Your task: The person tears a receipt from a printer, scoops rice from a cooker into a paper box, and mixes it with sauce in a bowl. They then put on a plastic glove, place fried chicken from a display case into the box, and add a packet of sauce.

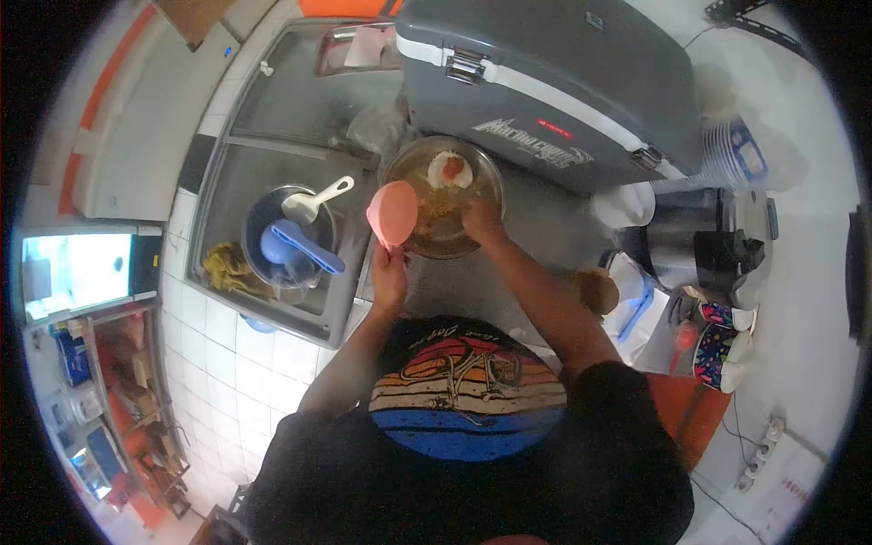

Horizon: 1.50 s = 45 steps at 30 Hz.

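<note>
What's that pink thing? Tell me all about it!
The pink scoop looks like smooth plastic, with a rounded bowl and a short handle below. The left hand holds it upright by the handle, beside the glass bowl on the counter. Whether anything is in it cannot be seen.

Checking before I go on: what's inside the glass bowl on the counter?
The glass bowl holds a round white mound with an orange-red top at its far side, over yellowish-brown contents. The right hand reaches in at the near rim and covers what lies under it.
</note>
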Each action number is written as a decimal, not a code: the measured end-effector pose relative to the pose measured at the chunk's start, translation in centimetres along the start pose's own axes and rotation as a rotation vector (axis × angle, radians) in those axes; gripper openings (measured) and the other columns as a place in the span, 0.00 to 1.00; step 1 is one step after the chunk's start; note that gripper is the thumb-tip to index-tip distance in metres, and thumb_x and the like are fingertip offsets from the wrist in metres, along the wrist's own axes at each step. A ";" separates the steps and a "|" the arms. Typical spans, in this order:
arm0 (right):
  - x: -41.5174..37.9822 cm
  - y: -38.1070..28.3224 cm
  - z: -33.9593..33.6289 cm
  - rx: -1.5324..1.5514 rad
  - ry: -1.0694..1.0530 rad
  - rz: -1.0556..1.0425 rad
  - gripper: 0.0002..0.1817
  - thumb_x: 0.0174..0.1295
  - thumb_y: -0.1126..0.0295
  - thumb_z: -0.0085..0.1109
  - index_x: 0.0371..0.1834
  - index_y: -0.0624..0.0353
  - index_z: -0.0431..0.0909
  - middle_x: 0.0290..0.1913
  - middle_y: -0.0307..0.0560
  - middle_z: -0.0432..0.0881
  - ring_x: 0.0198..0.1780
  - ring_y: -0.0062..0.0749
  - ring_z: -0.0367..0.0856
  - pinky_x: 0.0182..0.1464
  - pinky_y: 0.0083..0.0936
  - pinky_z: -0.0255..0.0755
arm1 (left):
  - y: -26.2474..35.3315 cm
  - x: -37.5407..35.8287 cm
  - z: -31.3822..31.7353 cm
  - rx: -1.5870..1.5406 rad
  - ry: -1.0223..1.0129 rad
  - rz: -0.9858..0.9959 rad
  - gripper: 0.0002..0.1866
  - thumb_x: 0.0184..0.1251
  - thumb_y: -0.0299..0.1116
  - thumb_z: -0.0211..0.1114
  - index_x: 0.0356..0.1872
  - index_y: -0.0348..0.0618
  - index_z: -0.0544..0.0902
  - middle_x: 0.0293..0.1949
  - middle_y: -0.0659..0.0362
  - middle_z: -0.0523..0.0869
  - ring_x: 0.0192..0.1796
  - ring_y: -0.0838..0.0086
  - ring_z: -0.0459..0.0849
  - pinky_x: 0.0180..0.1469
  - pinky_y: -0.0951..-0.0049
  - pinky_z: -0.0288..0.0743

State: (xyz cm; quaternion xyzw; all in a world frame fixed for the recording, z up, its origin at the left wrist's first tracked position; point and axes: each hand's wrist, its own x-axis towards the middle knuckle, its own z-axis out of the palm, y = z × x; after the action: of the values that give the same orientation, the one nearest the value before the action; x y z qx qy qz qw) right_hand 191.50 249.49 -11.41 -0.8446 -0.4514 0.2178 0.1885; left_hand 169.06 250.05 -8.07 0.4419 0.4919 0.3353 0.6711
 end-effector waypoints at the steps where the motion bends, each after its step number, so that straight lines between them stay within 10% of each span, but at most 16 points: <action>1: 0.5 0.2 0.7 -0.063 -0.015 0.023 0.12 0.60 0.71 0.54 0.42 0.68 0.80 0.37 0.61 0.83 0.44 0.52 0.83 0.48 0.42 0.74 | -0.5 0.3 -0.3 0.042 0.055 0.043 0.11 0.74 0.38 0.55 0.45 0.41 0.74 0.32 0.64 0.75 0.32 0.81 0.72 0.37 0.77 0.70; 8: 0.3 -2.3 -0.7 -0.127 -0.062 -0.039 0.14 0.56 0.66 0.60 0.36 0.68 0.81 0.39 0.63 0.82 0.46 0.53 0.82 0.51 0.42 0.75 | -0.3 3.7 1.1 0.116 0.265 0.415 0.10 0.72 0.34 0.58 0.40 0.36 0.74 0.30 0.63 0.74 0.35 0.79 0.71 0.38 0.75 0.68; 18: -1.8 -2.2 -3.8 0.011 -0.320 -0.051 0.21 0.59 0.55 0.60 0.46 0.62 0.82 0.37 0.51 0.84 0.36 0.43 0.83 0.40 0.37 0.74 | -1.4 0.3 1.1 0.205 0.122 0.006 0.07 0.68 0.29 0.60 0.38 0.35 0.75 0.31 0.60 0.79 0.33 0.76 0.77 0.32 0.70 0.71; 22: -6.6 -2.9 -10.5 0.504 -0.356 0.180 0.19 0.63 0.57 0.57 0.44 0.64 0.81 0.34 0.48 0.84 0.30 0.41 0.81 0.39 0.34 0.73 | -2.2 0.0 0.5 0.093 0.134 0.089 0.08 0.66 0.28 0.59 0.42 0.36 0.76 0.32 0.60 0.79 0.34 0.77 0.79 0.31 0.72 0.74; 28: -4.4 -1.1 -10.6 0.213 0.165 0.087 0.16 0.62 0.57 0.57 0.40 0.59 0.84 0.37 0.54 0.85 0.38 0.51 0.85 0.43 0.44 0.77 | 0.1 0.8 0.3 0.031 0.118 0.049 0.08 0.65 0.27 0.59 0.43 0.37 0.75 0.34 0.60 0.79 0.33 0.78 0.78 0.34 0.75 0.74; 37: -2.5 -2.8 -0.6 -0.239 0.145 -0.039 0.12 0.59 0.68 0.57 0.25 0.66 0.81 0.26 0.57 0.80 0.31 0.48 0.82 0.38 0.42 0.74 | 0.9 -0.5 1.4 0.071 0.118 0.094 0.07 0.64 0.25 0.60 0.41 0.37 0.76 0.32 0.62 0.79 0.33 0.78 0.79 0.35 0.75 0.75; 45: 0.4 -4.2 -8.1 -0.159 0.155 -0.113 0.10 0.54 0.69 0.57 0.24 0.66 0.82 0.25 0.57 0.81 0.29 0.50 0.81 0.37 0.46 0.75 | -1.0 0.4 1.0 0.029 0.100 0.150 0.07 0.64 0.24 0.60 0.41 0.38 0.75 0.34 0.63 0.80 0.34 0.79 0.78 0.36 0.74 0.75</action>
State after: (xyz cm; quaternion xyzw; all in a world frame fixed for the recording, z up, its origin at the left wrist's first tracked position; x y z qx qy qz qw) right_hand 193.19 251.05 -2.54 -0.8444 -0.4981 0.1045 0.1673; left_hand 170.17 249.71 -9.02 0.4699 0.4951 0.3993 0.6121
